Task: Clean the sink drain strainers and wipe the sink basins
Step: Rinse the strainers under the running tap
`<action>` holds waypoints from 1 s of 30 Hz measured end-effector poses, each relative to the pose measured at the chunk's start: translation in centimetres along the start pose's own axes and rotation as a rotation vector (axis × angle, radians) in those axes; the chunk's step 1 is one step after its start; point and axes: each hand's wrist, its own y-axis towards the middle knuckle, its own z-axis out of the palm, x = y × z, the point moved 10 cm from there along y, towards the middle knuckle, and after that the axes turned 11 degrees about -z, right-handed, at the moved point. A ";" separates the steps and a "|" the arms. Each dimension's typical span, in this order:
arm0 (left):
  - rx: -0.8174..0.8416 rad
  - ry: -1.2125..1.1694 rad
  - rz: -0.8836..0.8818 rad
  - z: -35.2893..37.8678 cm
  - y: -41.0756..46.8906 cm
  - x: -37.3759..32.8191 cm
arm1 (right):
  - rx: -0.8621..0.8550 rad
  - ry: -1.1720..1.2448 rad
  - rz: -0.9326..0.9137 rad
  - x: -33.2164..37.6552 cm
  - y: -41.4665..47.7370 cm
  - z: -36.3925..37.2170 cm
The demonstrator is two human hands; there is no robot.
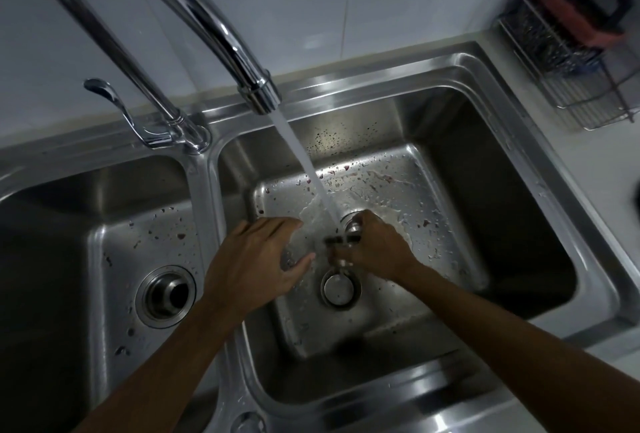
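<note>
One rinse in progress

Grips small round steel drain strainer (353, 226) in right hand (377, 249), under running tap stream (304, 155), above drain of right stainless-steel basin (433, 190). Holds left hand (256, 256) released beside stream, fingers relaxed, grasping nothing. Leaves second round steel strainer (165, 295) seated in left basin (121, 224). Judged light, rigid, slippery when wet; best pinched at centre knob or rim, firmly.
</note>
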 end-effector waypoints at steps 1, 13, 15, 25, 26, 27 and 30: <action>0.000 -0.001 -0.001 0.0 0.0 0.0 | -0.014 0.043 0.014 0.1 0.7 -0.8; 0.004 0.002 -0.001 0.1 0.0 0.1 | 0.080 -0.014 0.085 -0.7 -0.4 -1.6; 0.009 -0.004 -0.005 0.1 0.0 0.1 | 0.085 -0.057 0.051 -0.1 -0.8 -1.4; 0.005 -0.021 -0.001 -0.3 -0.1 -0.1 | -0.057 -0.161 -0.088 6.7 3.9 -7.6; 0.011 -0.030 -0.003 -0.3 -0.1 -0.1 | -0.082 -0.148 -0.095 7.2 4.3 -8.4; 0.017 -0.036 -0.006 -0.3 -0.1 -0.1 | -0.088 -0.144 -0.097 7.6 4.5 -8.8; 0.015 -0.032 -0.008 -0.3 -0.1 -0.1 | -0.055 -0.160 -0.072 7.0 3.7 -8.6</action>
